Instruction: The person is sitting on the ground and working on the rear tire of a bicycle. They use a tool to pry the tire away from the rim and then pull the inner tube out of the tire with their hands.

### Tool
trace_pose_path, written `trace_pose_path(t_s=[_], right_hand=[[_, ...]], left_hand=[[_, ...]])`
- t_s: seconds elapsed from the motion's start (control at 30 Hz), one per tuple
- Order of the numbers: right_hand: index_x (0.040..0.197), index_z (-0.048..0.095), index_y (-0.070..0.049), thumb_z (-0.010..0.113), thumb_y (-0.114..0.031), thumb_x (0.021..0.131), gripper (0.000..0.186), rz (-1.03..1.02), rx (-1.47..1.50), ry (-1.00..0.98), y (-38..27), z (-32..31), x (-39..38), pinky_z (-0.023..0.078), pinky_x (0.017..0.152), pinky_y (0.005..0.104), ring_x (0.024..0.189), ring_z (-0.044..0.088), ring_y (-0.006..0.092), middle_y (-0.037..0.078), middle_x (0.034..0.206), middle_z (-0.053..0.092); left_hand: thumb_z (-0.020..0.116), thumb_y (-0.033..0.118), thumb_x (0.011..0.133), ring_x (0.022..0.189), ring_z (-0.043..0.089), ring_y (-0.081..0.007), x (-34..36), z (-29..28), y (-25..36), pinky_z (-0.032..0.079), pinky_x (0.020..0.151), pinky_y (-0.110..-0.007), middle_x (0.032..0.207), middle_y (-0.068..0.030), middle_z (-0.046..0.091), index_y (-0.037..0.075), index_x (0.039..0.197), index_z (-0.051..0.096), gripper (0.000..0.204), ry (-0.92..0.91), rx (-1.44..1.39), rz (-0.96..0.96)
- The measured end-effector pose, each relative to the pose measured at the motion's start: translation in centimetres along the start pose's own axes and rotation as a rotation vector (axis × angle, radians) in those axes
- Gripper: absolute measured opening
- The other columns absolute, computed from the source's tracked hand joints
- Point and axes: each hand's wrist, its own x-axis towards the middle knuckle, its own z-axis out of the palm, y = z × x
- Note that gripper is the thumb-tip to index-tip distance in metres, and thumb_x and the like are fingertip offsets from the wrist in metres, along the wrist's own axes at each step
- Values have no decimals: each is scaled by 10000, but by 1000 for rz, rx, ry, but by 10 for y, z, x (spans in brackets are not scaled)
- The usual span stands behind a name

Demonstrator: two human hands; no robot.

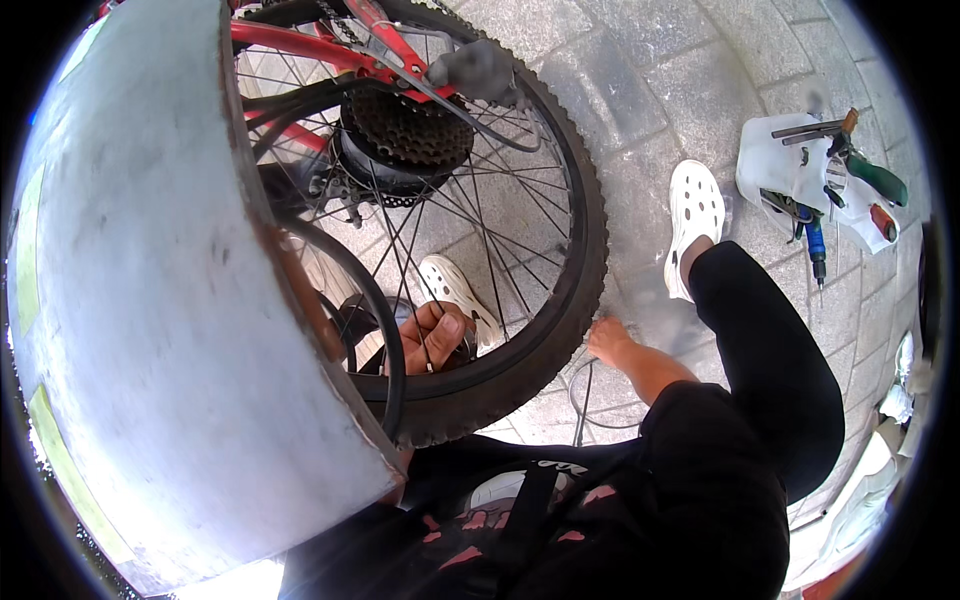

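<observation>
A bicycle wheel with a knobby black tire fills the middle, its spokes running out from a hub with a dark sprocket cassette. My left hand is among the spokes near the rim, thumb and fingers pinched on a thin dark spoke. Beside the tire's outer edge, my right hand is low with its fingers curled in. Whatever it may hold is too small to make out. A thin grey cable loops just below that hand.
A large pale metal panel covers the left side. Red frame tubes and a grey derailleur-side cable are at the top. On the paving at right, a white plastic container holds screwdrivers and other tools. My white clogs stand on the paving.
</observation>
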Motion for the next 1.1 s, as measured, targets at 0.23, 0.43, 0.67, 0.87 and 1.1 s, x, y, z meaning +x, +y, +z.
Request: trace_pose_path(t_s=[0.23, 0.43, 0.67, 0.87, 1.1], right_hand=[[1057, 788, -104, 643, -217, 939, 219, -51, -31, 149, 13, 6, -18, 559, 761, 464, 1032, 723, 253, 42, 1077, 755], [1170, 702, -65, 599, -218, 975, 268, -96, 12, 163, 13, 10, -27, 511, 927, 416, 1157, 671, 252, 77, 1201, 726], [1126, 692, -48, 598, -202, 970, 239, -58, 5, 182, 7, 21, -22, 529, 862, 420, 1064, 704, 262, 101, 1094, 749], [1089, 674, -31, 658, -251, 925, 275, -68, 7, 177, 10, 20, -28, 543, 821, 411, 1001, 718, 278, 115, 1050, 739], [1113, 744, 14, 694, -232, 871, 349, -101, 111, 62, 48, -28, -41, 575, 880, 445, 1060, 737, 337, 191, 1124, 748]], left_hand=[[628, 473, 1072, 612, 627, -84, 0, 8, 4, 450, 532, -209, 811, -57, 685, 58, 1007, 642, 420, 46, 76, 31], [693, 263, 1069, 621, 481, -18, -3, 10, 7, 332, 572, -199, 821, 19, 657, 50, 978, 698, 232, 92, -58, -37], [713, 287, 1051, 626, 484, -34, -2, 15, 2, 361, 585, -209, 790, 9, 634, 43, 940, 673, 271, 114, -146, 29], [717, 289, 1049, 628, 493, -34, -7, 25, 11, 379, 590, -213, 794, 9, 639, 52, 937, 670, 267, 136, -115, -26], [710, 358, 1050, 696, 653, -134, -7, 7, 4, 494, 627, -263, 786, -44, 684, 72, 943, 660, 310, 177, -15, -85]])
